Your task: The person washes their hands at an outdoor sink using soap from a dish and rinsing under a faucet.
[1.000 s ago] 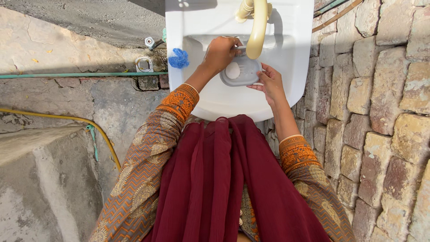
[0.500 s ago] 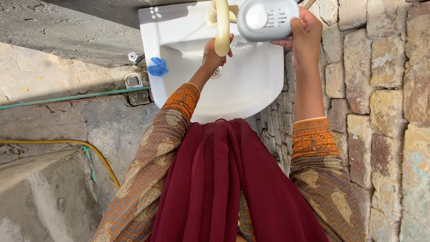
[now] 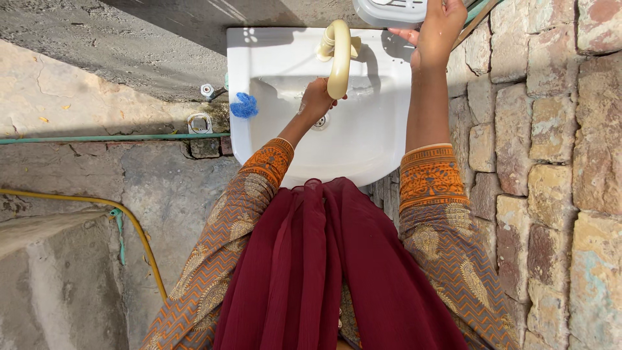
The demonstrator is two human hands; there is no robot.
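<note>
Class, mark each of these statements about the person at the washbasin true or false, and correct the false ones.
1. The right hand holds a grey soap dish up near the back of the white basin. True.
2. The left hand rests on the stone wall. False: it is down inside the basin, near the drain.
3. A blue scrubber sits on the basin's left rim. True.
4. The curved tap is dark green. False: it is cream.
</note>
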